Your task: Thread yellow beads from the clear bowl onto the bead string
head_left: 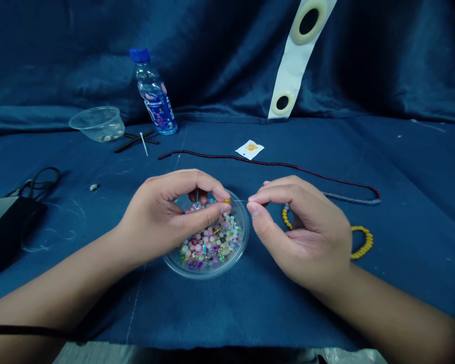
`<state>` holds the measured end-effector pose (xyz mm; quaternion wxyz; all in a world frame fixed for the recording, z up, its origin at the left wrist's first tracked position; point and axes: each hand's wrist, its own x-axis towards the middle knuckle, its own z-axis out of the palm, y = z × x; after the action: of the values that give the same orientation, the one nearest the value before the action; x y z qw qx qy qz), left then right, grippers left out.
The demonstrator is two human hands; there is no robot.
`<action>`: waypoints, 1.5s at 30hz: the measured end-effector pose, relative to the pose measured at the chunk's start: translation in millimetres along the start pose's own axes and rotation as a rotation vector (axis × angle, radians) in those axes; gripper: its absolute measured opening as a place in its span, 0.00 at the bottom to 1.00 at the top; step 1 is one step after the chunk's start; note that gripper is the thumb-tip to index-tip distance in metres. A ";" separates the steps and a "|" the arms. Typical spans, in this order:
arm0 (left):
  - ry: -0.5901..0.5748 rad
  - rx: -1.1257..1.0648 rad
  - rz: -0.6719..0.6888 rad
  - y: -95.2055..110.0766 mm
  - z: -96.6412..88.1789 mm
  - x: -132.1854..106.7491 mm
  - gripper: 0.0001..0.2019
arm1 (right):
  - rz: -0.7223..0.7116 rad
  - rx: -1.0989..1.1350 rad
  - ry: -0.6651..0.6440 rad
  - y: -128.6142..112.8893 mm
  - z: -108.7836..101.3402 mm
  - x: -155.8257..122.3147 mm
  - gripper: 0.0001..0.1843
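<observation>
The left hand (167, 217) pinches a yellow bead (226, 200) over a clear bowl (208, 273), just apart from the right hand (303, 227) steadying a fine thread (240, 200).

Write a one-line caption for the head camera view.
Left hand pinches a yellow bead over a clear dish of mixed beads; right hand holds a fine thread and yellow bead strand.

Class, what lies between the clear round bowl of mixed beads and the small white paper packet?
A strand of dark red beads lies across that stretch, in the head view.
</observation>
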<state>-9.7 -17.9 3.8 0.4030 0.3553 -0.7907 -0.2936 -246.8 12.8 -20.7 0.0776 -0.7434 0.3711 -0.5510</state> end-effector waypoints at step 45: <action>-0.029 0.046 0.093 2.0 -1.8 -1.5 0.08 | -0.030 -0.005 -0.058 0.9 0.5 0.3 0.10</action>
<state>-8.2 -15.9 5.6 0.3965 0.3232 -0.8185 -0.2613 -246.8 11.9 -21.1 0.0782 -0.7649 0.3585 -0.5295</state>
